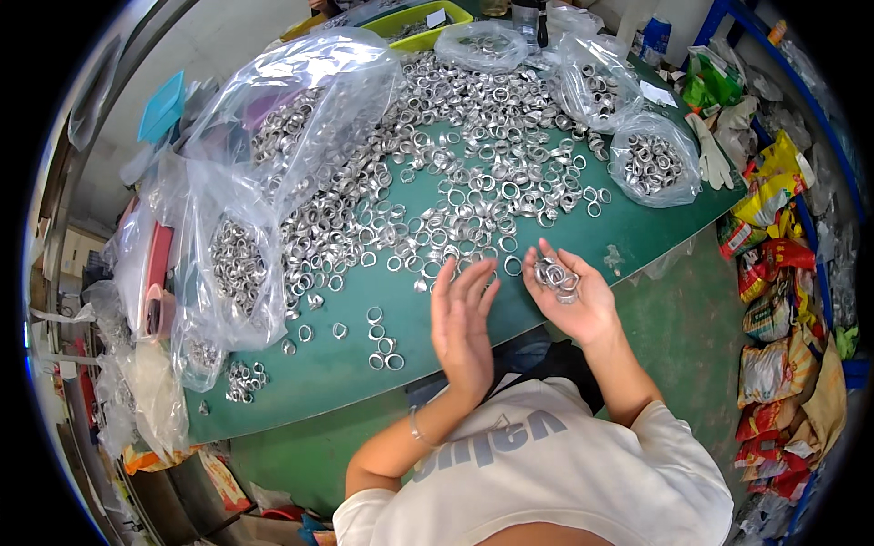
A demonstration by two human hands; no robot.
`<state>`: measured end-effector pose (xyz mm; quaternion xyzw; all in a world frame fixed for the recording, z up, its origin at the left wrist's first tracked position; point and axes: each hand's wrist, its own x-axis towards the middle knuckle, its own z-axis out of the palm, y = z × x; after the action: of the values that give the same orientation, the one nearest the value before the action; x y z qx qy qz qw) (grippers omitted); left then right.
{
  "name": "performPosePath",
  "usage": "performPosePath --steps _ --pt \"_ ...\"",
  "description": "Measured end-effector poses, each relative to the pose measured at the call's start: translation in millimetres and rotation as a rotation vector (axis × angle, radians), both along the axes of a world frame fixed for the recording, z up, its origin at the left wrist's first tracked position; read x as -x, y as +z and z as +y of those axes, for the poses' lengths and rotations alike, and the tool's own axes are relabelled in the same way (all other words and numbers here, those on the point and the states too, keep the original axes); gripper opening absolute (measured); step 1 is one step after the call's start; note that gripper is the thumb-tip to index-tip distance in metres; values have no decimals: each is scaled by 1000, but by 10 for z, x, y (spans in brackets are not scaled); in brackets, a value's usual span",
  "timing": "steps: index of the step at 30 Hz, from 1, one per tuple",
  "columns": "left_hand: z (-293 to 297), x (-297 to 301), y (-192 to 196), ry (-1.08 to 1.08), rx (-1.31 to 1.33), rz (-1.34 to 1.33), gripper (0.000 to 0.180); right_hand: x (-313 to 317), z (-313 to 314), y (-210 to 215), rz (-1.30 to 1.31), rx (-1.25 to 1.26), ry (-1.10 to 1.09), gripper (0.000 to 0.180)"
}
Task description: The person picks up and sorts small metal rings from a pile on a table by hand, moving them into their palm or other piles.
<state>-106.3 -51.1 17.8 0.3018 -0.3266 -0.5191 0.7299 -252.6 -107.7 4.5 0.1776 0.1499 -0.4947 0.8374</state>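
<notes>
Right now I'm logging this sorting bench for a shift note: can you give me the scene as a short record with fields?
surface: green table
spread on it: loose metal rings
right hand: palm up, cupping a small heap of rings
left hand: open, empty, fingers at the table edge
containers: clear plastic bags with rings
far edge: yellow-green tray

Both forearms come up from the lower edge over the near edge of the table. The left hand [462,325] is flat and open, its 5 fingers straight and close together, palm turned toward the right hand; a bracelet sits on that wrist. The right hand [572,296] is cupped palm up, fingers half curled around rings.
</notes>
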Motion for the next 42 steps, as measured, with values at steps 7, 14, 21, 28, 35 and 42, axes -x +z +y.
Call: performPosePath --steps 7,14,21,28,35,42 --pt "285 -557 -94 66 -192 -88 39 964 -773 352 40 -61 -284 39" --pt "705 -932 -242 91 -252 -83 28 1719 -1422 514 435 240 -387 56" --pt "1216 -1024 -445 -451 -620 112 35 -45 -327 326 1265 1005 246 30" --pt "1065 -978 -768 -415 -784 753 56 -1596 218 81 1620 2105 491 59" --pt "1067 -1082 -1094 -599 -371 1113 52 -1504 505 -188 1552 2379 655 42" --pt "1106 -1078 -875 -405 -673 1038 28 -1302 516 -28 975 2317 807 35"
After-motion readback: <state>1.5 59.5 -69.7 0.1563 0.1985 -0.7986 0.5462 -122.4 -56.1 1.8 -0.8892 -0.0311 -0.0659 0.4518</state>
